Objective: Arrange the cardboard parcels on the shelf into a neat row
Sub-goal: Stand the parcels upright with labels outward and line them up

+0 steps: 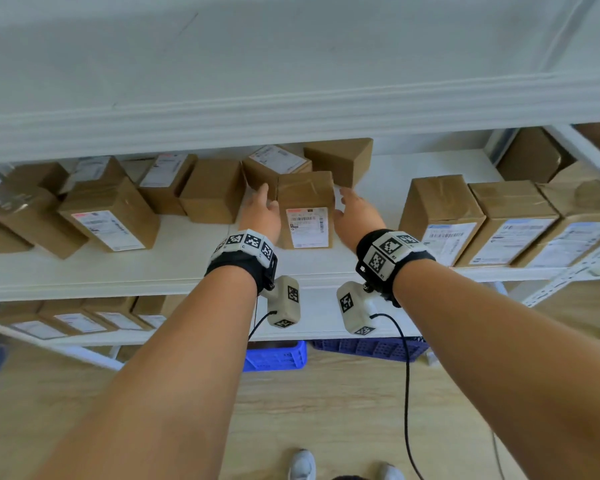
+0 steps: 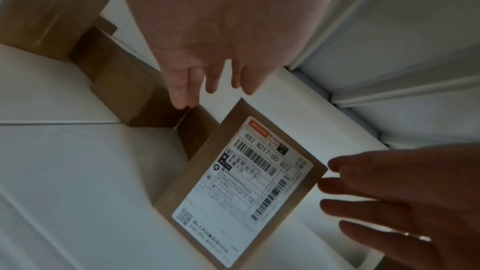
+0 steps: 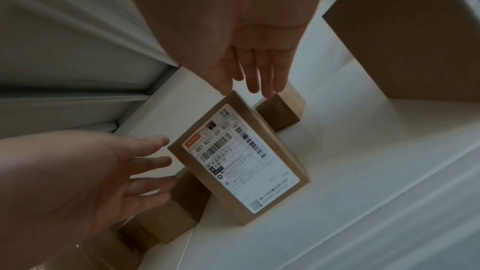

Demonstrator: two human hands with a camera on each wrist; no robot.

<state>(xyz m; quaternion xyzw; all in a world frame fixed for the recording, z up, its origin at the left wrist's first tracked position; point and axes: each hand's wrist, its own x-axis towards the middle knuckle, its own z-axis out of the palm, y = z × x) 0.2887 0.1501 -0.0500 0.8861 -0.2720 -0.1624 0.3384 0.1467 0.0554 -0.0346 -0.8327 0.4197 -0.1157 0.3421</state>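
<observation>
both forearms are stretched toward the white shelf [image 1: 388, 168], where the left hand [image 1: 260, 211], fingers spread wide, is held just left of the labelled cardboard parcel [image 1: 305, 209] and the right hand [image 1: 355, 211], likewise wide, just right of it.

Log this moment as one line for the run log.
left hand: open, left of brown cardboard parcel with white label | right hand: open, right of it | grasp: none visible | white shelf: row unfinished
</observation>
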